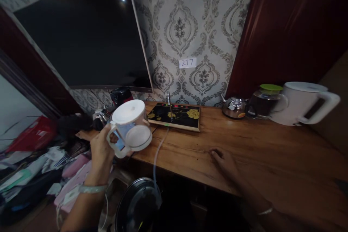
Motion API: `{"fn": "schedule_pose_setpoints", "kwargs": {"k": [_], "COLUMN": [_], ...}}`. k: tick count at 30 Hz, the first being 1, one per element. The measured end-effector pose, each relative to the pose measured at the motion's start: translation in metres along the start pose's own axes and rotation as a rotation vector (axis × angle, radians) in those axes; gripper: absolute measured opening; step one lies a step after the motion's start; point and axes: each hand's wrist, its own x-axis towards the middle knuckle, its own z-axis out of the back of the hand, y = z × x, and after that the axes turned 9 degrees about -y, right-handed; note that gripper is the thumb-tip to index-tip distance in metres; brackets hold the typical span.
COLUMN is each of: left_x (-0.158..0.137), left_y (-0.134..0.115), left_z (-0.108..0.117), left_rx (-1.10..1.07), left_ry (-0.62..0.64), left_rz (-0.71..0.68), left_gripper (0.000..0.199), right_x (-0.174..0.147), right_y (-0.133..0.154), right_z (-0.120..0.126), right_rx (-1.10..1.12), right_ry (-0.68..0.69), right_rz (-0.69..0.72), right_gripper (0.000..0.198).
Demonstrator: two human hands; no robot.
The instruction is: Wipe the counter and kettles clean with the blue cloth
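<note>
My left hand [101,145] is closed around the handle of a clear pitcher [138,138] with a white lid [129,111]. The pitcher is held up, tilted, over the front left edge of the wooden table, and no liquid is visible in it. On the table to the right, my right hand [223,159] rests with its fingers loosely curled together and nothing visible in them. Beyond the pitcher sits a black and gold electric tea stove [181,115] with a metal spout [169,100] and small lit indicators.
A steel kettle [234,107], a green-lidded glass pot of dark liquid [264,102] and a large white jug [299,105] stand at the back right of the table [261,152]. A clear hose [156,159] runs down into a dark pot [138,203]. Clutter [35,174] lies left.
</note>
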Motion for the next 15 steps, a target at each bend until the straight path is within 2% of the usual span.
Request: {"fn": "schedule_pose_setpoints", "kwargs": {"k": [4, 7, 15], "left_x": [-0.038, -0.061, -0.109], "left_y": [0.002, 0.010, 0.041], "left_z": [0.009, 0.005, -0.037], "left_rx": [0.040, 0.040, -0.001], "left_ry": [0.059, 0.106, 0.245], "left_rz": [0.071, 0.100, 0.210], "left_gripper": [0.043, 0.044, 0.037], "right_x": [0.001, 0.002, 0.001], "right_y": [-0.005, -0.005, -0.005], "right_z": [-0.001, -0.002, -0.001], "right_rx": [0.007, 0.036, 0.049], "right_ry": [0.004, 0.009, 0.005], "right_rz": [0.018, 0.025, 0.033], "right_gripper": [0.033, 0.031, 0.032]}}
